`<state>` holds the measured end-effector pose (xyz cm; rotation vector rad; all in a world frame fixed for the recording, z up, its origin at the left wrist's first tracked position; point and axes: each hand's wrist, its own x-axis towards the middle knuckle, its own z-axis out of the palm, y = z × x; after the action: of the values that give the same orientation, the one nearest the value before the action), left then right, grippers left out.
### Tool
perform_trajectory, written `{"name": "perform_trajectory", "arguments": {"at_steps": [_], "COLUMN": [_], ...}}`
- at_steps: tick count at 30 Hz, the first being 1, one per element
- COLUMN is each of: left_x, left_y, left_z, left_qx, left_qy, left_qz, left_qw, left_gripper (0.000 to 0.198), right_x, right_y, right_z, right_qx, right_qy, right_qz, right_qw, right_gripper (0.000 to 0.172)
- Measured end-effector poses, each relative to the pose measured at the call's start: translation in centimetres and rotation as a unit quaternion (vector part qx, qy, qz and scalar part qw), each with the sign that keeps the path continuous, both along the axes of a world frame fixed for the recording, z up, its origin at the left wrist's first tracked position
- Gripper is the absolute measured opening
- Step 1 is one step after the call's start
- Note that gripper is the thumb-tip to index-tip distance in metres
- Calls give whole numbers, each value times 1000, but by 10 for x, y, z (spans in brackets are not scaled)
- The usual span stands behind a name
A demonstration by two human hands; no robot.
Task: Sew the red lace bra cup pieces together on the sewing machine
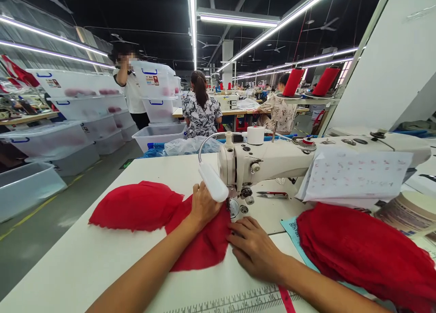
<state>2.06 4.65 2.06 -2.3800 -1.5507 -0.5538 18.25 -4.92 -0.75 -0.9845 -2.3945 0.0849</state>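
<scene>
A red fabric piece (200, 247) lies on the white sewing table, its right edge under the head of a white sewing machine (272, 161). My left hand (204, 206) rests on it just left of the needle area, fingers bent and closed on the cloth; a white lamp head (214, 183) hides part of them. My right hand (254, 245) is at the cloth's right edge, fingers stretched out and slightly apart, fingertips touching it. Another red piece (136, 206) extends to the left, touching or overlapping the first. The needle itself is hard to make out.
A stack of red pieces (361, 249) lies at right on light-blue paper. Thread snips (272, 195) lie on the machine bed. Paper sheets (357, 174) hang from the machine arm. A printed ruler (238, 301) marks the front. Plastic bins (78, 108) and co-workers are beyond.
</scene>
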Motion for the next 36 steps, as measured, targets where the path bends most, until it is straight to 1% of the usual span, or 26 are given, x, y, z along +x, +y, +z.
{"name": "perform_trajectory", "arguments": {"at_steps": [2, 3, 5, 6, 8, 9, 11, 12, 14, 16, 18, 20, 23, 25, 29, 33, 36], "left_x": [-10, -18, -35, -44, -57, -60, -59, -55, -43, -29, -17, -10, -9, -10, -12, -12, -15], "left_y": [-13, -23, -47, -60, -85, -96, -110, -113, -115, -112, -108, -105, -104, -104, -105, -106, -105], "left_z": [3, 4, 3, 2, -1, -2, -3, -3, -1, 0, -4, -10, -21, -23, -19, -18, -18], "left_qx": [12, 13, -3, -25, -82, -106, -131, -132, -118, -98, -93, -105, -116, -121, -150, -166, -170], "left_qy": [-25, -45, -86, -98, -95, -85, -60, -46, -21, -3, 7, 1, -15, -18, -9, 1, -4], "left_qz": [3, -7, -50, -80, -126, -139, -143, -135, -110, -99, -115, -128, -130, -141, -154, -151, -151], "left_qw": [1000, 999, 995, 992, 984, 981, 979, 981, 987, 990, 989, 986, 985, 982, 977, 975, 974], "left_gripper": [26, 27, 26, 25, 26, 28, 37, 41, 48, 50, 47, 42, 37, 37, 39, 43, 41], "right_x": [1, 2, 4, 4, 6, 6, 6, 7, 7, 7, 8, 9, 13, 17, 21, 21, 20], "right_y": [0, 0, 0, 0, 0, 1, 2, 2, 2, 2, 2, 3, 8, 12, 18, 17, 16], "right_z": [-1, -2, -3, -3, -3, -3, -2, -2, -1, 0, 1, 0, -2, -3, -5, -5, -4], "right_qx": [3, 4, 6, 6, 3, 3, 3, 4, 4, 1, -6, -21, -52, -68, -80, -81, -76], "right_qy": [-4, -5, -2, 3, 16, 24, 36, 39, 40, 38, 44, 66, 125, 157, 174, 168, 159], "right_qz": [1, 4, 11, 15, 24, 28, 36, 39, 43, 44, 47, 51, 38, 12, -28, -28, -29], "right_qw": [1000, 1000, 1000, 1000, 1000, 999, 999, 998, 998, 998, 998, 996, 990, 985, 981, 982, 984], "right_gripper": [23, 24, 25, 24, 24, 23, 23, 22, 22, 22, 21, 21, 23, 25, 24, 23, 24]}}
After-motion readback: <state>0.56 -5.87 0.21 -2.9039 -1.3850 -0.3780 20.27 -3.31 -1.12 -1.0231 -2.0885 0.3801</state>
